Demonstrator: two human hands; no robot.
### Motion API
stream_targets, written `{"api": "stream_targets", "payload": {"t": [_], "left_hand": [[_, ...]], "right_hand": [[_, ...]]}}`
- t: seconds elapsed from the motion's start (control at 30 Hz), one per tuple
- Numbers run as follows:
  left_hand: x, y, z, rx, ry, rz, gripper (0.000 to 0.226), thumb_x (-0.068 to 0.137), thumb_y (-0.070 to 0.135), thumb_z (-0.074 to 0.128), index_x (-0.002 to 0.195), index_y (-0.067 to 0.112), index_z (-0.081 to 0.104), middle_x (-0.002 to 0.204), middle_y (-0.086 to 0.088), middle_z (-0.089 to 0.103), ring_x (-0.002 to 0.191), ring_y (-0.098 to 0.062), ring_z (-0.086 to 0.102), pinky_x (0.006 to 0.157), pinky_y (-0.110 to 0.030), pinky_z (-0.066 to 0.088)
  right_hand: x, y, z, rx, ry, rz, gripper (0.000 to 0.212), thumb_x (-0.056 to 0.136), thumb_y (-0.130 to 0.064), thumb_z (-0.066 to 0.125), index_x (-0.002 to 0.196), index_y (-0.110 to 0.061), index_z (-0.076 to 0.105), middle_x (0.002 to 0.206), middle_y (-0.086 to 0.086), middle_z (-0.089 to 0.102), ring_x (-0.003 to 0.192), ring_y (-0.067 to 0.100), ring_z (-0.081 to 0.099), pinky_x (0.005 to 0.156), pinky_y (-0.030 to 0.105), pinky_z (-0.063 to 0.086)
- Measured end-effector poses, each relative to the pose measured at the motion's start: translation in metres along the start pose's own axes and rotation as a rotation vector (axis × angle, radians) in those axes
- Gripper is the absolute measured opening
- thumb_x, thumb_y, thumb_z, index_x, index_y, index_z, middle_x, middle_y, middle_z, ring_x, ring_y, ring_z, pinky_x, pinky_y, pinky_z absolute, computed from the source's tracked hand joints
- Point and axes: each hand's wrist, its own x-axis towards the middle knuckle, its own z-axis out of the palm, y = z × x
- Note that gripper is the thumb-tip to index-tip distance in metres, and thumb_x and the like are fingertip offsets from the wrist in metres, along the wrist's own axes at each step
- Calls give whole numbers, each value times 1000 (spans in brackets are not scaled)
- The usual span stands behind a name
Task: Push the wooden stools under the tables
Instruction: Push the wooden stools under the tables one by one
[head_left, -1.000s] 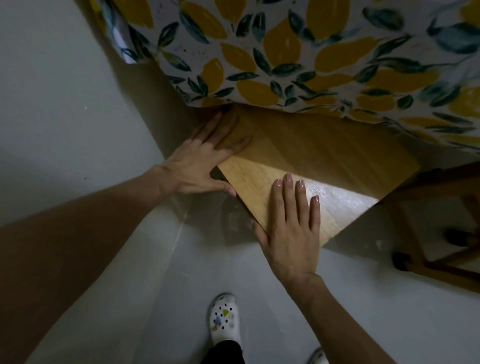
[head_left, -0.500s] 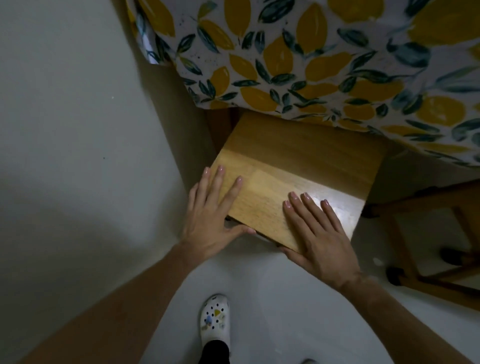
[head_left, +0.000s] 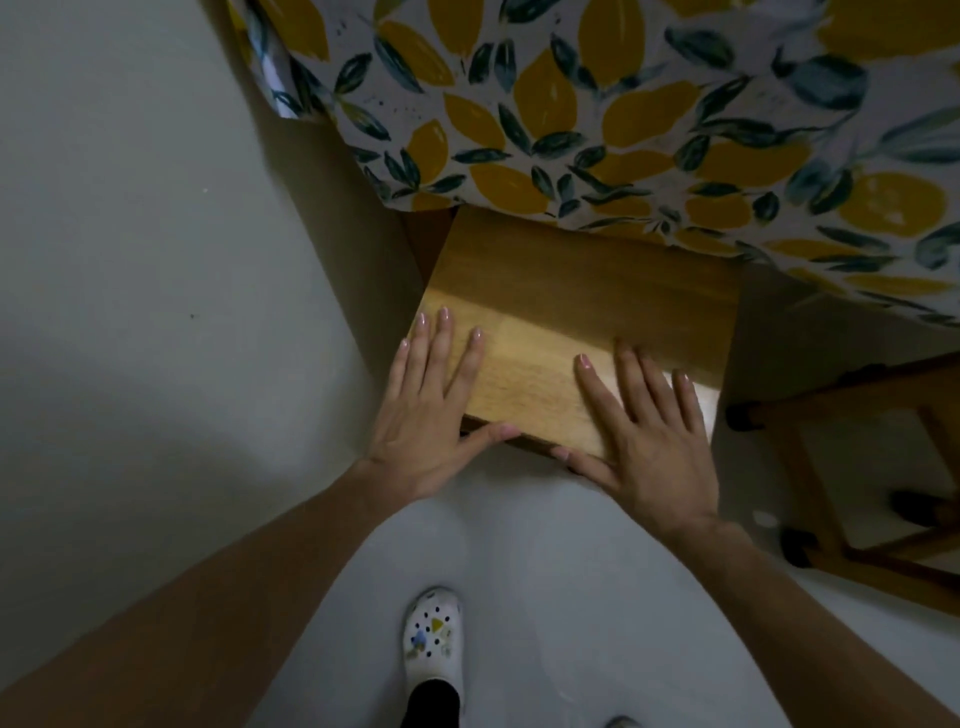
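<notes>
A wooden stool with a square seat stands partly under the table, whose lemon-print tablecloth hangs over the seat's far edge. My left hand lies flat on the seat's near left corner, fingers spread, thumb along the front edge. My right hand lies flat on the near right part of the seat, thumb hooked over the front edge. The stool's legs are hidden beneath the seat.
A wall runs close along the left. Another wooden stool frame with dark feet stands at the right, partly under the cloth. My white clog is on the pale floor below the hands.
The stool has turned from a diagonal to square with the table. My left hand moved from the far left corner to the near left corner; both hands rest side by side.
</notes>
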Motion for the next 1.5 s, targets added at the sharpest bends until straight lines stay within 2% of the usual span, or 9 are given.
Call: {"api": "stream_targets", "payload": {"t": [0.43, 0.63, 0.7, 0.83, 0.9, 1.0, 1.23, 1.37, 1.5], "left_hand": [[54, -17, -14, 20, -12, 53, 96, 81, 81, 18, 151, 21, -10, 157, -17, -22, 144, -30, -24, 118, -48, -8], [54, -11, -25, 60, -119, 20, 97, 78, 81, 11, 147, 20, -20, 153, -17, -31, 140, -31, -32, 114, -44, -16], [54, -7, -30, 119, -166, 14, 98, 77, 80, 9, 147, 18, -20, 153, -19, -30, 141, -34, -29, 115, -46, -14], [48, 0, -46, 74, -200, -33, 95, 80, 80, 11, 151, 19, -5, 158, -17, -15, 145, -30, -19, 118, -45, -10], [42, 15, -47, 39, -141, -65, 94, 81, 80, 8, 151, 18, 3, 160, -15, -7, 146, -27, -16, 118, -47, -9], [33, 62, -42, -84, -23, 37, 88, 85, 74, 13, 152, 16, 6, 160, -13, -4, 145, -22, -18, 119, -45, -8], [32, 242, -6, -182, 1, 425, 76, 93, 62, 26, 152, 21, 1, 160, 3, -6, 147, -10, -7, 121, -36, -3], [43, 349, 24, -134, 22, 500, 72, 95, 58, 31, 152, 22, 4, 161, 1, -7, 148, -14, -9, 120, -42, -3], [70, 429, 43, -41, 10, 533, 75, 92, 63, 23, 152, 25, -2, 161, 0, -11, 147, -21, -13, 120, -50, 0]], "right_hand": [[43, 9, -11, 23, 27, 61, 87, 83, -82, 20, 154, -33, 9, 162, 11, 13, 150, 28, 7, 120, 51, 6], [43, 11, -19, 192, -50, 34, 90, 79, -83, 21, 153, -37, -3, 163, 5, -9, 148, 21, -16, 119, 46, -11], [37, 12, -26, 239, -36, 37, 92, 80, -82, 25, 153, -31, 2, 164, 5, -4, 149, 20, -13, 119, 45, -11], [-1, 20, -33, 318, 91, 172, 87, 85, -77, 34, 149, -20, 25, 158, 7, 25, 148, 23, 12, 122, 45, 1], [-31, 38, -29, 340, 137, 258, 87, 85, -77, 34, 151, -21, 22, 160, 6, 21, 149, 21, 9, 122, 43, -3], [-81, 79, -17, 323, 192, 389, 87, 86, -72, 40, 152, -20, 18, 162, 6, 11, 150, 18, -1, 121, 42, -3], [-194, 203, -10, 208, 298, 627, 82, 85, -65, 43, 147, -11, 34, 159, 12, 23, 149, 26, 14, 120, 52, 2], [-234, 272, -4, 180, 335, 652, 83, 83, -61, 52, 146, -9, 34, 157, 15, 26, 148, 29, 16, 120, 54, 2], [-246, 324, 2, 159, 307, 669, 86, 81, -65, 54, 140, -5, 39, 152, 20, 34, 147, 31, 18, 120, 53, 4]]}}
